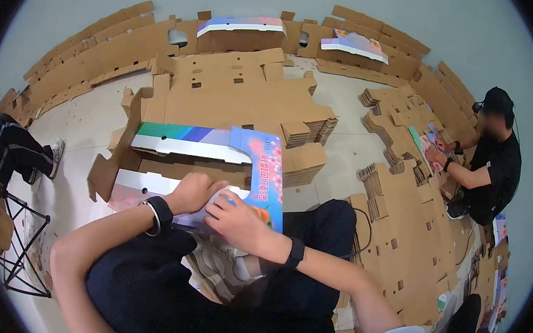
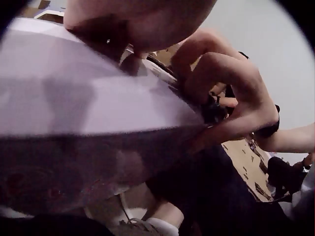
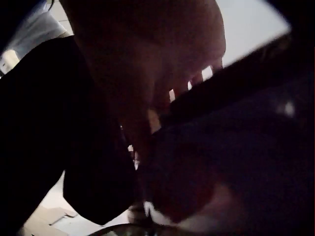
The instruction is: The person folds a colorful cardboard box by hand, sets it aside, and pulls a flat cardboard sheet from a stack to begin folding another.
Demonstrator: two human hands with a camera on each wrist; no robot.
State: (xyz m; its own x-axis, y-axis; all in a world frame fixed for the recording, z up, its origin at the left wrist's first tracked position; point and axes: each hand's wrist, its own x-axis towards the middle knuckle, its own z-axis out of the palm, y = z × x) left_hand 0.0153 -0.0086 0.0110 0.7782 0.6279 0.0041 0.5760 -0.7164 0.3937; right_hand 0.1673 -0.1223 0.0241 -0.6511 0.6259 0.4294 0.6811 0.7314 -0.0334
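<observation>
A printed cardboard box [image 1: 265, 166] with white, blue and pink panels stands partly folded in front of me, its middle hollow. My left hand [image 1: 194, 193] reaches over its near wall from the left, fingers bent over the inner edge. Right beside it, my right hand [image 1: 237, 222] grips the same wall near the right corner, fingers over the top and thumb outside. The left wrist view shows the near wall's white top [image 2: 98, 103] with the right hand [image 2: 231, 83] curled on its end. In the right wrist view, the right hand [image 3: 147, 64] is dark, its fingertips hidden behind the edge.
Stacked flat cardboard blanks [image 1: 241, 95] lie behind the box, with more stacks [image 1: 400, 221] to the right. Folded cardboard pieces line the wall. A person [image 1: 492, 159] in black works at the right. A folding stool [image 1: 22, 247] and another person's legs [image 1: 20, 150] are at left.
</observation>
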